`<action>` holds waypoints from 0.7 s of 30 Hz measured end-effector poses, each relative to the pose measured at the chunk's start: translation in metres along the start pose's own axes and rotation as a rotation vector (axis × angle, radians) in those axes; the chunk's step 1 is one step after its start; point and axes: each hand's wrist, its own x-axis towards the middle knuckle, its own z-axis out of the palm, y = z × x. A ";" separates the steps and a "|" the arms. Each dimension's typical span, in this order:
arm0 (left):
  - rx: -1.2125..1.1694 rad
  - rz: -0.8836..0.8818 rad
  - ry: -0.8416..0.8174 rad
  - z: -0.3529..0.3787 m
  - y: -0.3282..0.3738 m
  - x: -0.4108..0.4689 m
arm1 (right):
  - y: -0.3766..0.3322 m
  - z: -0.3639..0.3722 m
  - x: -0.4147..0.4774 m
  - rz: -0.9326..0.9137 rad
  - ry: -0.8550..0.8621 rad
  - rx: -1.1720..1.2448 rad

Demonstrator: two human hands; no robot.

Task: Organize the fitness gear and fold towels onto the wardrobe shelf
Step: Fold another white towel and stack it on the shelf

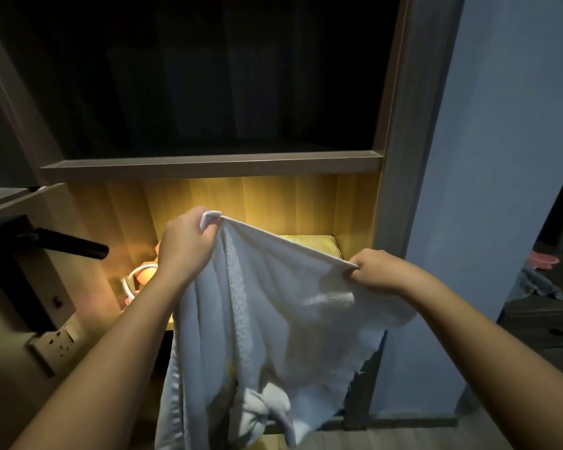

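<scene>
The left hand (189, 245) and right hand (376, 271) each keep a tight grip on a top corner of the towel (273, 319). This stretches it flat for folding before the wardrobe shelf (309, 239), where a dim pink object (143, 276), perhaps gear, sits.

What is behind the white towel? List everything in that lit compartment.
Behind the white towel, gripped by the left hand and right hand, the lit compartment shows a yellowish pad and a pink-and-white object. The towel hides the compartment's middle and front.
</scene>
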 end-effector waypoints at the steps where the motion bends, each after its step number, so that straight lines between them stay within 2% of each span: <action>1: 0.000 -0.004 0.000 0.000 -0.001 0.002 | 0.000 -0.003 0.000 -0.014 0.004 -0.017; 4: 0.018 0.003 -0.037 -0.003 -0.005 0.010 | -0.003 -0.013 0.000 -0.119 0.089 -0.030; 6: 0.076 0.051 -0.109 -0.006 -0.002 0.014 | -0.011 -0.018 -0.004 -0.260 0.137 0.168; 8: 0.137 0.111 -0.129 -0.004 0.005 0.013 | -0.023 -0.022 -0.009 -0.371 0.100 0.454; 11: 0.113 0.105 -0.027 0.000 0.010 0.010 | -0.044 -0.023 -0.010 -0.420 0.017 0.673; 14: 0.068 0.111 0.044 -0.002 0.014 0.009 | -0.061 -0.021 -0.012 -0.417 0.003 0.685; 17: -0.018 0.127 0.047 -0.008 0.021 0.007 | -0.061 -0.018 -0.009 -0.539 -0.139 0.779; 19: -0.077 0.093 0.022 -0.011 0.028 0.006 | -0.057 -0.019 -0.008 -0.613 -0.175 0.645; 21: -0.164 0.016 -0.032 -0.012 0.034 0.008 | -0.058 -0.020 -0.008 -0.635 -0.026 0.436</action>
